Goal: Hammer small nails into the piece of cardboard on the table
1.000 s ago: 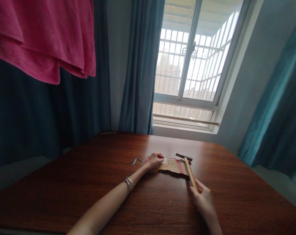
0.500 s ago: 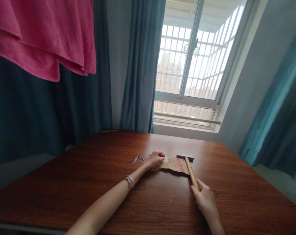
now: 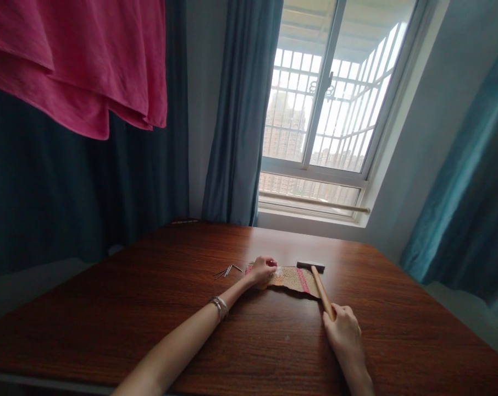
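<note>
A small patterned piece of cardboard (image 3: 292, 278) with pink stripes lies on the wooden table (image 3: 150, 308). My left hand (image 3: 262, 269) rests on its left end with the fingers curled in a pinch; what they pinch is too small to make out. My right hand (image 3: 344, 335) is wrapped round the wooden handle of a hammer (image 3: 321, 289). The hammer's dark head lies on the table just past the cardboard's far right corner. A few metal nails (image 3: 227, 270) lie loose to the left of my left hand.
A window with a metal grille (image 3: 323, 110) is beyond the table's far edge, with blue curtains (image 3: 241, 110) on both sides. A pink cloth (image 3: 79, 60) hangs at the upper left. A thin dark object (image 3: 183, 221) lies at the table's far left corner.
The hammer head has come down from slightly above the cardboard's right end to rest on the table. My left hand has stayed in place.
</note>
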Tool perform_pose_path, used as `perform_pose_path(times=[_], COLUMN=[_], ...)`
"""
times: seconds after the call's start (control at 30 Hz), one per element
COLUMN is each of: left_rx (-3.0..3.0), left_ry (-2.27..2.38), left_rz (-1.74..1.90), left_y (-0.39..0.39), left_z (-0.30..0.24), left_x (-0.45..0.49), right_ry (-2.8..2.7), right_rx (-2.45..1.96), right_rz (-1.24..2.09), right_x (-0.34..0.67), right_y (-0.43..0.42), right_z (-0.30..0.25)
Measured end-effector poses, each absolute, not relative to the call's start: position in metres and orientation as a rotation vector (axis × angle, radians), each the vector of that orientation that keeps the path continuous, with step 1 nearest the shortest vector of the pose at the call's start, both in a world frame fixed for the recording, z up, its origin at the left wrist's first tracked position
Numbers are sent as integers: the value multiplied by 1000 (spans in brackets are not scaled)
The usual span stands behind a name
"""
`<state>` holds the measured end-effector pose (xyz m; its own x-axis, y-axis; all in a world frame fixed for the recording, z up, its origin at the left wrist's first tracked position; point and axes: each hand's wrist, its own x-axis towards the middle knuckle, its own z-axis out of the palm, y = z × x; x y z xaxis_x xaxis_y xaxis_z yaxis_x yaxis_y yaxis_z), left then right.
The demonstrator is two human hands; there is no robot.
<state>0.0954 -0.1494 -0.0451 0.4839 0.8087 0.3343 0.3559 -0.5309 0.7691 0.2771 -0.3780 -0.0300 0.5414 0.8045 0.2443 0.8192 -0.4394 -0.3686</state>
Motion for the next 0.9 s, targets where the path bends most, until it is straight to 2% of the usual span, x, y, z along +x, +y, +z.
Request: perform_pose_path(times=[0.37,0.57,0.67,0.9], left_rx=[2155,2178,2195,2240], left_ry=[916,870,861,1240], left_rz=[997,972,944,779], left_y=[-145,-153,-152,-123], left_z=[-49,-31,-15,13], left_x=[98,90,70,-21], right_ry=[-1267,-1179,-1138,-1069], right_rx=[-2314,-2222,-2141,-2048], right_rz=[70,128,163,275], right_x=[284,292,299,307], right_y=[-375,-373,-372,-372], right_z=[-46,-47,-49,-55])
